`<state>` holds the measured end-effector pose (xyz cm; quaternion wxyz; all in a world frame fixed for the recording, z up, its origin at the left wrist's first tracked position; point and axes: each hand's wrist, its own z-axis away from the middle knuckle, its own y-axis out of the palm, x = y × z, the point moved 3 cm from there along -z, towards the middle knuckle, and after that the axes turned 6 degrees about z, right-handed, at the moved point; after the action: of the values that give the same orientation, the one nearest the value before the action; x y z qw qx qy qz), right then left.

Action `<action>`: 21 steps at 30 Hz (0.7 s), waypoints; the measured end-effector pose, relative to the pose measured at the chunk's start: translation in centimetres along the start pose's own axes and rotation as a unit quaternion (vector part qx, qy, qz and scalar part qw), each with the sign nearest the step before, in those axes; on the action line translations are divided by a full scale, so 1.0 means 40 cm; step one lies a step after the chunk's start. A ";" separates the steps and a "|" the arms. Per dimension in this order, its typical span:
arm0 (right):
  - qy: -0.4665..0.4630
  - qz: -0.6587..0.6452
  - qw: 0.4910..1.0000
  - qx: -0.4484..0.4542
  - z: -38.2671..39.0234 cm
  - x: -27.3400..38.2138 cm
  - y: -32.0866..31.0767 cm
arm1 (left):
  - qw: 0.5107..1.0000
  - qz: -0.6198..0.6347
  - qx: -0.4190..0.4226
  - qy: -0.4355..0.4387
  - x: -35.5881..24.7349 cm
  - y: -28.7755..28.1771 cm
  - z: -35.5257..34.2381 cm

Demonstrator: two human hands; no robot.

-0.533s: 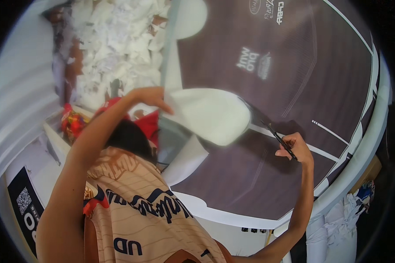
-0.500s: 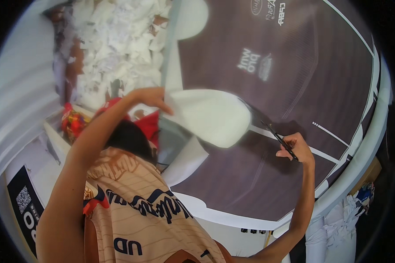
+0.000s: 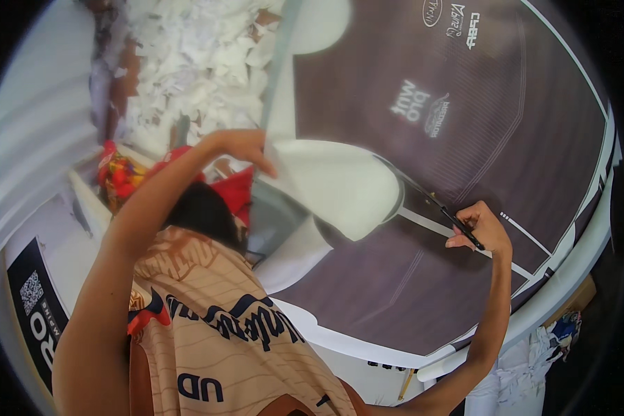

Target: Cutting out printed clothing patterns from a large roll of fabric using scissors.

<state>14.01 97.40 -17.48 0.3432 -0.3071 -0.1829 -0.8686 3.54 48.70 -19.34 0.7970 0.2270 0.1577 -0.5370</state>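
Note:
A large dark grey printed sheet [image 3: 367,277] with white lines and markings lies on the table. Part of it is lifted into a rounded white flap [image 3: 340,184]. My left hand [image 3: 249,149] grips the flap's left end, thumb on top, other fingers hidden behind it. In my right hand [image 3: 482,229] are black scissors [image 3: 437,201], fingers closed round the handles. Their long narrow blades point up and left along the flap's curved edge. Below the flap, a second white piece [image 3: 301,260] curls up beside the table edge.
White scraps [image 3: 194,69] are heaped past the table's left edge. A bin or box [image 3: 90,184] with red and multicoloured cloth stands at left. A pale roll [image 3: 575,260] runs along the right edge, with crumpled white material [image 3: 520,374] below it.
The table scene has shifted slightly rightward in view. My right hand and the scissors have moved a little right with it; my left hand stays on the flap.

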 end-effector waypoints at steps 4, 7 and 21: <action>0.009 0.033 0.999 0.019 -0.010 0.035 -0.027 | 0.991 0.012 0.002 0.131 -0.025 0.012 -0.004; 0.012 0.044 0.998 0.041 -0.031 0.058 -0.045 | 1.000 -0.001 0.006 -0.013 -0.010 0.005 -0.006; -0.007 0.130 0.988 0.078 -0.116 0.205 -0.057 | 0.997 0.003 0.040 0.071 0.068 0.004 -0.041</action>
<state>5.79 92.56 -15.77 0.4752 -0.3064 -0.2108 -0.7974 4.69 47.48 -22.06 0.7758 0.2963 0.1918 -0.5229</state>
